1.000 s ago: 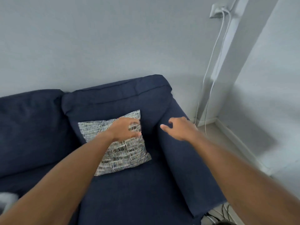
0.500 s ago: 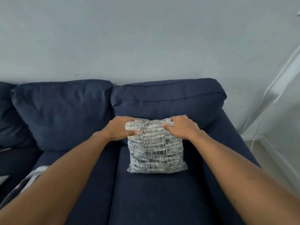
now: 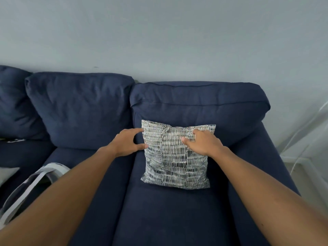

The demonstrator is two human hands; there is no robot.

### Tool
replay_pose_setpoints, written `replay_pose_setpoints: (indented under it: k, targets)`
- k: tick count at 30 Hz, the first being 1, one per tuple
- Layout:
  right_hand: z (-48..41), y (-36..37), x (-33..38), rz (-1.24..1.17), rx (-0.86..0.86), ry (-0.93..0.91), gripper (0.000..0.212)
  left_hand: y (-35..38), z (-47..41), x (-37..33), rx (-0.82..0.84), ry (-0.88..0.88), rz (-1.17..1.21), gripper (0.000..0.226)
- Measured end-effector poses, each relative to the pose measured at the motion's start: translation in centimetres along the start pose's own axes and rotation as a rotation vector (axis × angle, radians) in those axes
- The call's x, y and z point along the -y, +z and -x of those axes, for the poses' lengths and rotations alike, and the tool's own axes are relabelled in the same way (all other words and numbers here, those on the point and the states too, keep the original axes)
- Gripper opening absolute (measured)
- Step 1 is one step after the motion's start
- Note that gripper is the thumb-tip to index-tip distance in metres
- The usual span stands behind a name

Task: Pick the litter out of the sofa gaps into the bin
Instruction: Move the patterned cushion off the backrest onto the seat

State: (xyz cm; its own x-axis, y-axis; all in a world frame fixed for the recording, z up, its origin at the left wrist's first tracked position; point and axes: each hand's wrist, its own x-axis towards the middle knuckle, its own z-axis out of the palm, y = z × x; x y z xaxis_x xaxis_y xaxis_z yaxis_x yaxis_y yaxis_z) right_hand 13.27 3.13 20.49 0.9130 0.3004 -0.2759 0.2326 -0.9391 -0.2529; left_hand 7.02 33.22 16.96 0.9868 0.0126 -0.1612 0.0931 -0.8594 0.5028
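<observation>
Since a moment ago the black-and-white patterned square cushion (image 3: 174, 153) stands propped against the navy fabric sofa (image 3: 177, 210) backrest at frame centre, left hand (image 3: 128, 142) half-open at its edge, right hand (image 3: 202, 142) flat on it, gripping nothing; no litter or bin visible.

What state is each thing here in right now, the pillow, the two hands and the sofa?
patterned throw pillow: propped against the back cushion.
left hand: open, fingertips at the pillow's left edge.
right hand: resting on the pillow's upper right.
navy sofa: no litter visible.
</observation>
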Motion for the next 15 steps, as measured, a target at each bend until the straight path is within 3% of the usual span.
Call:
replay_pose_setpoints:
  k: [15]
  targets:
    - [-5.2, 12.9, -8.4, -0.263, 0.110, 0.291, 0.120, 13.5, -5.1, 4.1, 0.091, -0.168, 0.306, 0.130]
